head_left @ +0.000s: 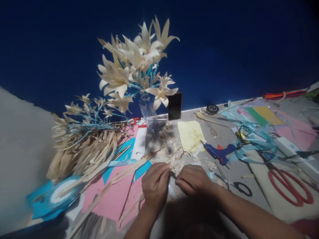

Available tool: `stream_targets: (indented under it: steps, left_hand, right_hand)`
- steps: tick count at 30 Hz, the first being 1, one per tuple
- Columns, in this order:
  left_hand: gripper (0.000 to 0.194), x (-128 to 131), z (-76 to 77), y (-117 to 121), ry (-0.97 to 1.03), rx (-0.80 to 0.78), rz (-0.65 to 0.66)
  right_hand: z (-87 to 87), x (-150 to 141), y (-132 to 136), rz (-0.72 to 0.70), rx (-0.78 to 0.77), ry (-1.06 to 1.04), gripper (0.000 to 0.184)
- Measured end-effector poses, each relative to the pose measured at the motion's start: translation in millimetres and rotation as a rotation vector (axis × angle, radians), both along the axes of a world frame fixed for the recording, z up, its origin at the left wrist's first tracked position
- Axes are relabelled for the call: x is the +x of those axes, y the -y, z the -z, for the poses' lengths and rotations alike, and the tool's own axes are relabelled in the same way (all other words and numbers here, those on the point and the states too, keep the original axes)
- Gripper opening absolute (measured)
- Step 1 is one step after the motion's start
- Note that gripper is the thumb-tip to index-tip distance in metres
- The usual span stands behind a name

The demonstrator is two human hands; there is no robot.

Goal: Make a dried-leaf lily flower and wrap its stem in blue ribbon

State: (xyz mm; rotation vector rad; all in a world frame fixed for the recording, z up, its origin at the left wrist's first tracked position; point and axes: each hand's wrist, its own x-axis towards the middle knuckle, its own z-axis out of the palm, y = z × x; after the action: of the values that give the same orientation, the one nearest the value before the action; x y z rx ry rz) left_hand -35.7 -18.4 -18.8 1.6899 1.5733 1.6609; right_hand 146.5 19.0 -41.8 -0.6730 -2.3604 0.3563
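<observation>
Close together at the middle of the work surface, my left hand and my right hand are both closed, fingertips pinching. A pale dried-husk piece shows between them, petal-like at its top; its lower part is hidden by my fingers. Just beyond stands a clear glass vase full of cream husk flowers on light-blue stems. To the right of my right hand lie a blue glue gun and black-handled scissors. Pink paper sheets spread beside my left hand.
At left, more husk flowers lie over a heap of dried husks, near a blue ribbon roll. A phone leans on the blue wall. Yellow paper, tangled blue ribbon and red-handled scissors are rightward.
</observation>
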Motion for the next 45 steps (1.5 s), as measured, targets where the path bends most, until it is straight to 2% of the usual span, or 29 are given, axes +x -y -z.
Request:
stream_targets:
  steps: [6, 21, 26, 33, 36, 45]
  left_hand:
    - [0.018, 0.6, -5.3, 3.2, -0.089, 0.086, 0.049]
    - [0.013, 8.9, -9.0, 4.6, -0.054, 0.029, 0.058]
    - [0.01, 14.7, -5.0, 6.8, 0.178, -0.076, 0.076]
    - [0.019, 22.3, 5.3, 10.0, 0.76, -0.403, 0.154]
    - [0.018, 24.2, 3.8, 8.7, 0.792, -0.396, 0.164]
    - [0.016, 24.5, -3.1, 5.0, 0.765, -0.384, 0.211]
  right_hand:
    - [-0.6, -1.0, 5.4, 0.003, -0.023, 0.032, 0.028]
    - [6.7, -3.3, 6.9, 0.038, -0.076, 0.032, 0.029]
    - [5.2, -4.0, 6.6, 0.014, -0.066, 0.03, 0.027]
    - [3.9, -0.4, 2.6, 0.023, -0.075, 0.021, 0.018]
    - [3.5, -0.5, 2.6, 0.05, -0.055, 0.018, 0.019]
    - [6.5, -4.8, 6.3, 0.007, 0.002, 0.01, 0.025]
